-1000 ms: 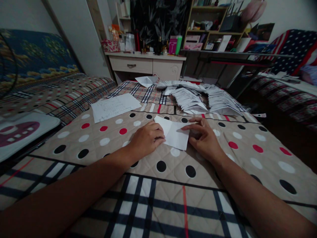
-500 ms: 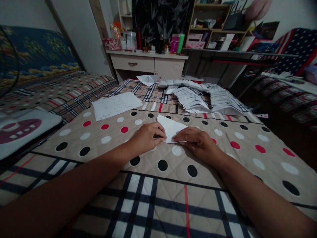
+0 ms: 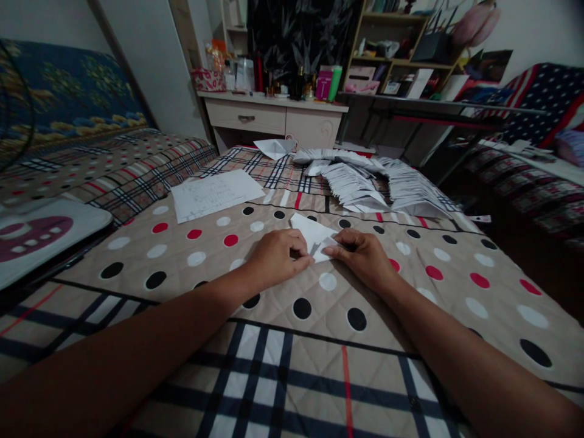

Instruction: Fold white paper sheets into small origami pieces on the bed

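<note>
The left hand (image 3: 278, 258) is curled narrow, its fingertips pinched down on the near left edge of a small, partly folded white paper sheet (image 3: 314, 232). The right hand (image 3: 365, 258) is narrowed too, thumb and forefinger nipping a little raised flap at the sheet's near right corner. The two hands almost meet over the fold.

The sheet lies on a beige quilted bedspread with black, white and red dots (image 3: 319, 340), just on the near side of a big fanned pile of folded white paper pieces (image 3: 378, 185). Left of that pile lies a flat white page with faint writing (image 3: 214, 193). Beyond the pile's left end sits a single folded white paper shape (image 3: 274, 147), and further beyond stands a cream wooden dresser (image 3: 269, 118) crowded with bottles.

The padded bedspread probably gives under pressure, so a crease pressed here could come out rounded or crooked. An uneven push from one hand might slide the sheet and throw its edges out of line. The flap is small enough to slip from the pinch, or to tear if pulled hard. The dim light would make a misaligned edge easy to miss.
</note>
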`<state>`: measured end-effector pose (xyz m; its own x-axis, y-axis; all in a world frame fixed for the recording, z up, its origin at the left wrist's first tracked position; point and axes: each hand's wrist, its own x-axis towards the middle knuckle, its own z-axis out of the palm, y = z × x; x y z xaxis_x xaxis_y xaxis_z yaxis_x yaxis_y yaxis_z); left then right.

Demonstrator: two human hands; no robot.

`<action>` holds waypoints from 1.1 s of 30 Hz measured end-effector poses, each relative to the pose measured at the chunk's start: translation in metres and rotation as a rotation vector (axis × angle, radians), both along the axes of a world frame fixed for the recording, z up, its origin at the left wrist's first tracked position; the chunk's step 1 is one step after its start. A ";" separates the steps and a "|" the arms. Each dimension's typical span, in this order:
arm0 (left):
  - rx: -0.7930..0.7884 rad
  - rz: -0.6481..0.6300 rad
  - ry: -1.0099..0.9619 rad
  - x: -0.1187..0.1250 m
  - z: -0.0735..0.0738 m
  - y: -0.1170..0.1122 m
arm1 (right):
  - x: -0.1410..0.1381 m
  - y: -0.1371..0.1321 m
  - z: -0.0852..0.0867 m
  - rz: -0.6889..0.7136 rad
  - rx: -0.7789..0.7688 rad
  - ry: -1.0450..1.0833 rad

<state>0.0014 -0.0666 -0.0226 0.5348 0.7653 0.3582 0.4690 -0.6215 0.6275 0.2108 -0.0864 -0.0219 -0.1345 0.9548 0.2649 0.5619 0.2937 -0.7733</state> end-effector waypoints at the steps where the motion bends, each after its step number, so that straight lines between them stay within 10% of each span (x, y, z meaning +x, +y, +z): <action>1: -0.016 0.005 -0.010 0.001 0.000 0.000 | 0.000 0.001 0.001 0.021 -0.007 -0.020; 33: 0.030 0.066 0.117 0.003 0.000 -0.003 | -0.008 0.015 -0.012 -0.256 0.006 -0.052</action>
